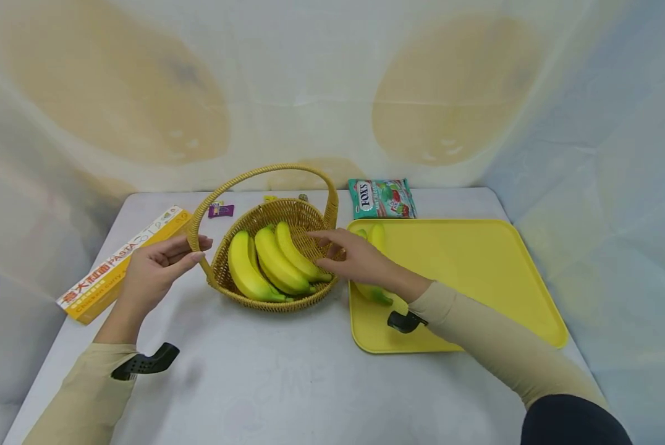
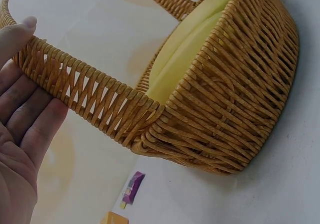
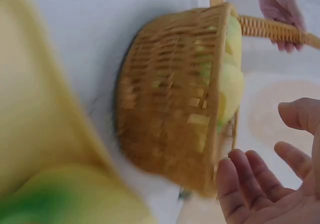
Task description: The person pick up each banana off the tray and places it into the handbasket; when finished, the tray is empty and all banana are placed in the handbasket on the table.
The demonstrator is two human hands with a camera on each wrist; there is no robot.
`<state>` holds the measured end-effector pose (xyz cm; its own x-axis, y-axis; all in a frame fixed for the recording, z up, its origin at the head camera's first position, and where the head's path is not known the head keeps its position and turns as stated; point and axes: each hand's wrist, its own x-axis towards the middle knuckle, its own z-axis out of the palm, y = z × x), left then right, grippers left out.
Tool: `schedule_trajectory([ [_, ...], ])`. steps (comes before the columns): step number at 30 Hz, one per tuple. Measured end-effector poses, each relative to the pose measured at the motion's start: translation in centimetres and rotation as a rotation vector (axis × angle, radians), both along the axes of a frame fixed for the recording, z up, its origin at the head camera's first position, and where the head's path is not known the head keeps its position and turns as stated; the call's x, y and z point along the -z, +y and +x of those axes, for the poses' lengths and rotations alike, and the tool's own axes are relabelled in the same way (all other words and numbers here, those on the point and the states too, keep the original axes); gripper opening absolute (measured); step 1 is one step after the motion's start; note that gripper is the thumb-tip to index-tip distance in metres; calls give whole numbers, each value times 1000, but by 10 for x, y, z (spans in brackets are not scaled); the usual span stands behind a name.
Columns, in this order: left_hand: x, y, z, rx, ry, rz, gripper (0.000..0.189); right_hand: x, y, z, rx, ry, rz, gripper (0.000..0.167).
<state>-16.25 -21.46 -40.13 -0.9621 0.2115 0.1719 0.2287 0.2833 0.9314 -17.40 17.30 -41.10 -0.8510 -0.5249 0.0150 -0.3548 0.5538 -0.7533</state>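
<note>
A wicker basket (image 1: pixel 296 305) stands on the table with several yellow bananas (image 1: pixel 279 262) inside. Its arched handle (image 1: pixel 279 167) is held low on the left side by my left hand (image 1: pixel 150 275); in the left wrist view the thumb lies on one side of the handle (image 2: pixel 85 74) and the fingers on the other. Over the basket's right rim hovers my right hand (image 1: pixel 360 256), empty, its fingers apart in the right wrist view. More bananas (image 1: pixel 374 293) lie at the left edge of the yellow tray (image 1: pixel 466 272), partly hidden under my right wrist.
An orange and white pasta box (image 1: pixel 123 266) lies slanted on the left. Behind the basket is a small purple wrapped packet (image 1: pixel 221 211). A green Fox's candy bag (image 1: pixel 382 199) lies at the back, behind the tray. Fabric walls border the table's back and sides.
</note>
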Motion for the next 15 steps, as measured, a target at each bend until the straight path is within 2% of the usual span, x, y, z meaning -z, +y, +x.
schedule_trajectory([
  [4, 0, 0, -1, 1, -1, 4, 34, 3, 36, 9, 107, -9, -61, 54],
  [6, 0, 0, -1, 1, -3, 5, 35, 7, 53, 11, 166, -12, -57, 53],
  [10, 0, 0, -1, -4, -9, 6, 35, 22, 82, 9, 265, -26, 23, 58],
  [15, 0, 0, -1, -1, -14, 14, 35, 42, 102, 7, 333, -119, 158, 71],
])
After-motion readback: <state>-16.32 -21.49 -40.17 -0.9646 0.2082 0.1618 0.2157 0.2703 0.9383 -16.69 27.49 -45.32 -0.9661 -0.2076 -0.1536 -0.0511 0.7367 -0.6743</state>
